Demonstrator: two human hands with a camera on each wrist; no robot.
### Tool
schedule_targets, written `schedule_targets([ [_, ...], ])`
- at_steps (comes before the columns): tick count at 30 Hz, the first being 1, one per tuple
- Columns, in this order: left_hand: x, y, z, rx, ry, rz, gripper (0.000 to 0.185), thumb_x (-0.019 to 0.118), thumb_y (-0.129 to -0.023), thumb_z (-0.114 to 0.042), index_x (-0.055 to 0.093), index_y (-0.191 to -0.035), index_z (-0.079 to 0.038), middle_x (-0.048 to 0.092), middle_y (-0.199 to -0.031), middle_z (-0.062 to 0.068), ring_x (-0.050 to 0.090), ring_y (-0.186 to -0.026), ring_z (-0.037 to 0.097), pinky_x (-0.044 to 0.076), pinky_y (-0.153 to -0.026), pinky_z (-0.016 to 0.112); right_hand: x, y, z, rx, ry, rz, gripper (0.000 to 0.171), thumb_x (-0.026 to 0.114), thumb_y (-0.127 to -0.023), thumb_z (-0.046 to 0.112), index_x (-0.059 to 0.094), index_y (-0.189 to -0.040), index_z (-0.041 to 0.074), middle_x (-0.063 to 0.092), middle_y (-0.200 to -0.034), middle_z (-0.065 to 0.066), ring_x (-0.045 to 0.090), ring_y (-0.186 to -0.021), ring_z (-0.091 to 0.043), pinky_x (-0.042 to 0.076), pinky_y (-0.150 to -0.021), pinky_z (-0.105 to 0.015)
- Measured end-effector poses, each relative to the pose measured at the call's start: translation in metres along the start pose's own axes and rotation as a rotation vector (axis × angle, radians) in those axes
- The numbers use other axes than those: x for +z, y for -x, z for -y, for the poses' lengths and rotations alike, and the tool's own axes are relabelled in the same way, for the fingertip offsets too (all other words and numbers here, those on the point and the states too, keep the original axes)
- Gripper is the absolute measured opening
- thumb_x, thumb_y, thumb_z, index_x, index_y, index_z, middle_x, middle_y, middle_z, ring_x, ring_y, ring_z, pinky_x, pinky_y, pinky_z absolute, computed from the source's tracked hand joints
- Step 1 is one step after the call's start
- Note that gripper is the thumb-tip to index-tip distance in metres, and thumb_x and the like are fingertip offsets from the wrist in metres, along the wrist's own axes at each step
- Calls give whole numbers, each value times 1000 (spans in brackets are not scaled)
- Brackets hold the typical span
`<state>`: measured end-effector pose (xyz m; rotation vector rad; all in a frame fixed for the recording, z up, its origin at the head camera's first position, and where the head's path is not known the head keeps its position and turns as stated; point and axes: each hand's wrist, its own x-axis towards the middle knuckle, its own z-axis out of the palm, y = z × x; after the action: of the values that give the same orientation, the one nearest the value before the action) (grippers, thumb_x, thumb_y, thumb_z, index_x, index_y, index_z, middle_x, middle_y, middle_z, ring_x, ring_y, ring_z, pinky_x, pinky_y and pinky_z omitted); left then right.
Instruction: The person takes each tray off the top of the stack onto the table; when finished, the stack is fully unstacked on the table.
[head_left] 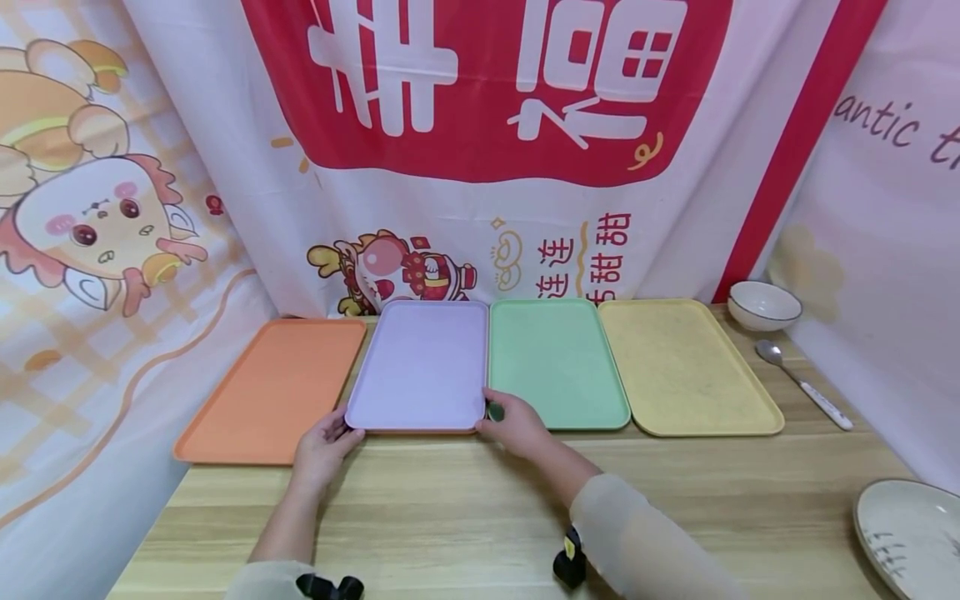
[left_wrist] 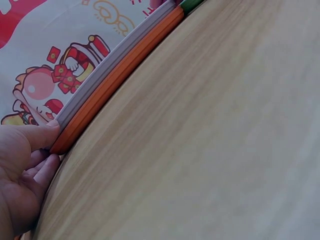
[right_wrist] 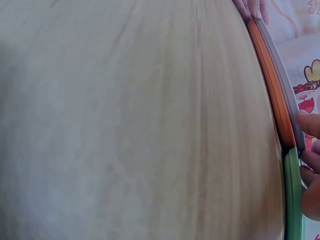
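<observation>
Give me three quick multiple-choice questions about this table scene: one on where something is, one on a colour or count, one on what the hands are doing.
1. Where is the bowl?
A. at the table's far right corner
B. on the green tray
C. beside the orange tray

2. How many trays lie in the row?
A. three
B. four
C. six

3. What are the two hands doing?
A. resting flat on the table
B. holding the spoon
C. gripping the purple tray at its near corners

Answers:
1 A, it sits past the yellow tray.
2 B, orange, purple, green, yellow.
3 C, the left hand and right hand each hold a corner.
</observation>
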<state>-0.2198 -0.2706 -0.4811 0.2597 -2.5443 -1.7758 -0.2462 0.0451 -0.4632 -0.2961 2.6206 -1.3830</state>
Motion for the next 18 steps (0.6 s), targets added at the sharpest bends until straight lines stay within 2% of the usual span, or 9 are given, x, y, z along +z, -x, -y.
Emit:
schedule_targets([
  [3,0,0,0,-5,-6,-2,65,65,-94,-7,33,-149,5,36,-153,27,38,-142,37,36,-112,34,1,0,0,12,-19,-11,61,71,-91,21,47,-146,9,48,-149,-17,45,-136,-34,43,-112,-49],
  [6,0,1,-1,-15,-10,0,65,65,-94,-10,33,-149,4,36,-153,25,37,-142,37,36,-112,36,3,-1,1,34,-53,-25,60,70,-91,22,47,-146,11,46,-150,-14,48,-130,-31,51,-98,-43],
  [8,-1,1,-1,-21,-13,1,65,65,-95,-12,33,-149,3,36,-154,24,37,-142,36,36,-113,36,4,-1,3,52,-99,-38,60,70,-91,21,47,-146,13,45,-152,-13,53,-121,-34,55,-85,-42],
  [9,-1,1,-1,-23,-11,1,66,65,-94,-12,33,-149,3,36,-154,24,37,-143,36,36,-113,37,4,-1,3,60,-124,-46,60,69,-91,20,47,-146,13,45,-152,-12,53,-121,-33,55,-85,-40],
  [12,-1,1,-2,-28,-11,2,66,65,-95,-14,33,-150,2,36,-154,23,37,-143,35,35,-113,37,7,-3,4,62,-214,-70,60,69,-91,14,46,-146,9,47,-150,-14,54,-125,-33,56,-96,-40],
  [15,-1,1,-2,-27,-10,-1,65,65,-95,-13,33,-149,2,37,-153,23,37,-143,35,35,-113,37,10,-4,6,57,-358,-87,60,67,-90,5,44,-145,2,51,-145,-19,51,-132,-33,48,-109,-40],
  [18,0,1,-2,-24,-8,-5,64,65,-95,-13,34,-149,2,39,-152,24,38,-142,35,35,-113,37,11,-4,9,62,-513,-98,60,64,-90,-2,40,-146,-4,53,-141,-25,51,-132,-36,49,-108,-39],
])
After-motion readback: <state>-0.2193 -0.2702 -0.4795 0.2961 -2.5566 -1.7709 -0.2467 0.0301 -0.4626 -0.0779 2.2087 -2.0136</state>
